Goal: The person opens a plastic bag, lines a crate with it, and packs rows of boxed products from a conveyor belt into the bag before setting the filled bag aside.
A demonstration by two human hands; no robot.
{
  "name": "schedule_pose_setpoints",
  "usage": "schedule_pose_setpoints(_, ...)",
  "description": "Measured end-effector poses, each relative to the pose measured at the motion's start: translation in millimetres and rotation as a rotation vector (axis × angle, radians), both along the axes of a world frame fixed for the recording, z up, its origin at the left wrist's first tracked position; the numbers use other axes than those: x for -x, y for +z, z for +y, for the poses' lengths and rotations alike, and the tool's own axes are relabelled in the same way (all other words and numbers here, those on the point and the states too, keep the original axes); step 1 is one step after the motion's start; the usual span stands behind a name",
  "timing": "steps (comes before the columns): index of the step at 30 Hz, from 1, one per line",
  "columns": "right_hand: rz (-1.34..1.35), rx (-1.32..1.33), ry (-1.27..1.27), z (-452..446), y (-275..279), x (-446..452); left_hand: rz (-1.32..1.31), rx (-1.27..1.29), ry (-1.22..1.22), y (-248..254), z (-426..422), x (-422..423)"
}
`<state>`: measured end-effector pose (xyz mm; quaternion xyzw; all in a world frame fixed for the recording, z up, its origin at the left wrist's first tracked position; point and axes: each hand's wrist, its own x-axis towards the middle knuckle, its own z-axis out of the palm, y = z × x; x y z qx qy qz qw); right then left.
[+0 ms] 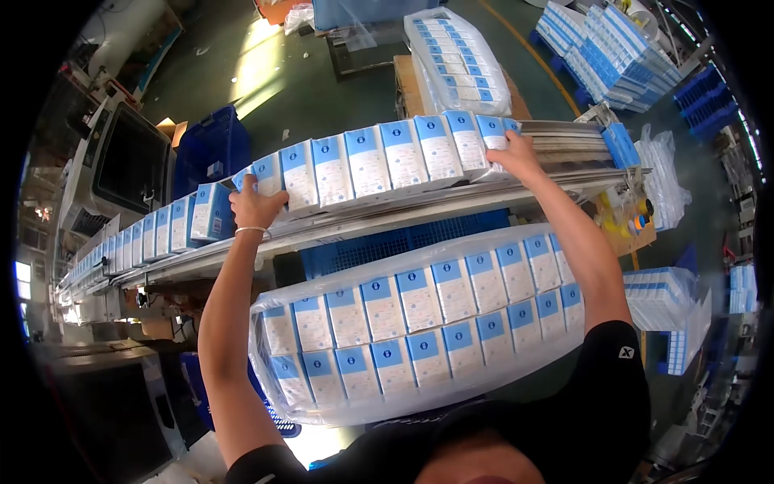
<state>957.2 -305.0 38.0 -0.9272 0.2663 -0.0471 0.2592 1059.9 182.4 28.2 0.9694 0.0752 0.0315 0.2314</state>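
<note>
A row of blue-and-white paper tissue packs (367,165) stands side by side on the conveyor (339,216). My left hand (256,206) grips the row's left end, its fingers over the top and its thumb along the near side. At the far right end, my right hand (514,155) is closed around the last pack, so the row is squeezed between both hands. More packs (161,230) line the conveyor to the left, beyond a small gap. Directly before my body lies a clear plastic bag (322,415) holding two rows of similar packs.
A second filled bag (459,60) rests on cardboard behind the conveyor. Blue crates (211,149) stand at back left, near a machine with a dark window (125,161). Stacked packs (617,60) and blue pallets (713,105) are at far right. Clear plastic (665,177) hangs by the conveyor's right end.
</note>
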Motion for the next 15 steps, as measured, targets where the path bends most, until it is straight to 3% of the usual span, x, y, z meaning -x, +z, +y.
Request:
schedule_pose_setpoints(3, -0.189, 0.065, 0.014, -15, 27, 25, -0.228, 0.107, -0.157, 20, 23, 10)
schedule_pose_setpoints(4, -0.233, 0.038, 0.037, -14, 46, 47, -0.291, 0.14, -0.203, 37, 24, 24)
schedule_pose_setpoints(6, -0.352, 0.227, 0.019, -6, 79, 104, -0.361, 0.195, -0.265, 84, 15, 84)
schedule_pose_setpoints(8, -0.307, 0.321, 0.022, 6, 102, 177, -0.313, 0.274, -0.277, 112, 7, 163)
schedule_pose_setpoints(10, -0.209, 0.228, 0.095, 21, 99, 251, -0.163, 0.286, -0.258, 103, 10, 245)
schedule_pose_setpoints(12, 0.008, 0.107, 0.098, 26, 62, 325, -0.02, 0.104, -0.291, 64, 34, 318)
schedule_pose_setpoints(13, 0.093, 0.121, 0.102, 36, 69, 346, 0.036, -0.163, -0.345, 55, 36, 347)
schedule_pose_setpoints(15, 0.194, 0.106, 0.18, 35, 80, 364, 0.075, -0.044, -0.431, 69, 47, 364)
